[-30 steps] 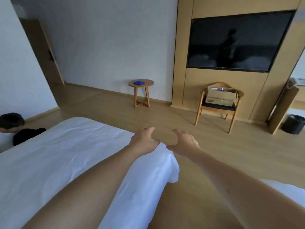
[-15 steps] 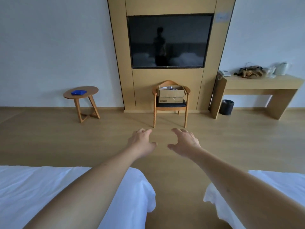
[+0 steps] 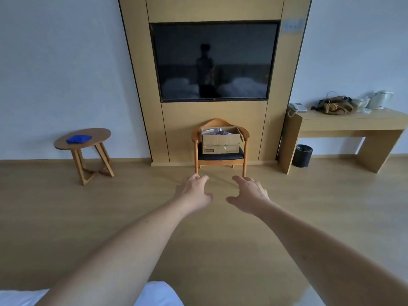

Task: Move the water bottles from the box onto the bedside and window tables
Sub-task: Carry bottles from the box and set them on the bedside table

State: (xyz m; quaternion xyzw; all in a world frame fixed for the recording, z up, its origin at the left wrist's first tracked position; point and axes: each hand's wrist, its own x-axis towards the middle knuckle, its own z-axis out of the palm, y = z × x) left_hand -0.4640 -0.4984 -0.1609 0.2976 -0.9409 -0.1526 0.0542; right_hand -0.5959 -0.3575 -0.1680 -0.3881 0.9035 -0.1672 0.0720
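Observation:
A cardboard box (image 3: 220, 141) sits on a wooden chair (image 3: 219, 159) against the wall panel straight ahead. Clear water bottles (image 3: 215, 130) lie inside it, only their tops showing over the rim. Both my arms stretch out in front of me over the floor. My left hand (image 3: 194, 192) and my right hand (image 3: 249, 193) hover side by side with fingers loosely spread, holding nothing, well short of the chair.
A small round wooden table (image 3: 82, 139) with a blue item (image 3: 78, 139) stands at the left wall. A desk (image 3: 353, 122) with a phone, bag and kettle is at the right, a black bin (image 3: 302, 155) beneath it. White bed corners show at the bottom.
The view has swung right and moved forward, so the chair with the box is centred and larger. The beds have slipped towards the bottom edge. Both hands stay outstretched and empty.

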